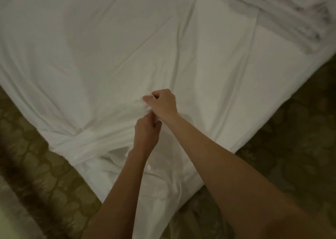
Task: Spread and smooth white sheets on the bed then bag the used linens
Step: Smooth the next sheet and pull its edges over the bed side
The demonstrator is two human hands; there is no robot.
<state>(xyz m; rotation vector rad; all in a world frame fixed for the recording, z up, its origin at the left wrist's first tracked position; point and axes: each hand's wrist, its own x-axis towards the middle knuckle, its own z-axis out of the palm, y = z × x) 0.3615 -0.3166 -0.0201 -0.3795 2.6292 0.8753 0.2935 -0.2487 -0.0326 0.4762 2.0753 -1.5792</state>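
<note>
Here the wide white cotton sheet (127, 48) lies over the bed, covering the mattress corner nearest the camera and hanging over both edges toward the patterned olive-brown carpet (291, 129). Both hands work at one spot near that corner, almost touching each other. The right hand (163, 102) has its fingers curled round a small bunched ridge of the cloth, and the left hand (146, 135), just below it, pinches the same gathered fold between thumb and fingers (how much fabric sits inside either fist is hidden by the knuckles). From the gathered spot, tight creases run leftward to a twisted band of sheet (80, 138) near the bed's edge, while the far expanse shows only long shallow wrinkles. This is thin, soft, light stuff, I judge: it will follow any pull, hold no shape of its own, and crease wherever it is squeezed, so a bunched grip like this one is good for dragging but poor for smoothing. Better purchase for spreading would probably be along the hem at the hanging edge, hands well apart. A folded stack of white linen with a faint print (291, 15) rests on the bed's far right corner.
</note>
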